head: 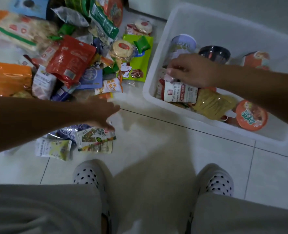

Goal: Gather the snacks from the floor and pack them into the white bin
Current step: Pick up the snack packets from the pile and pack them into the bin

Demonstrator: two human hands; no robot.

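A: Where's the stuff?
B: I see the white rectangular plastic bin at right, heaped colourful snack packets upper left.
A: Hands?
B: Right hand pinches a white-and-red packet inside the bin; left hand, fingers straight, empty, above a green-printed sachet.

Bare floor lies open between the snack pile and the white bin. Inside, the far side is free; cups and packets crowd the near-left corner.
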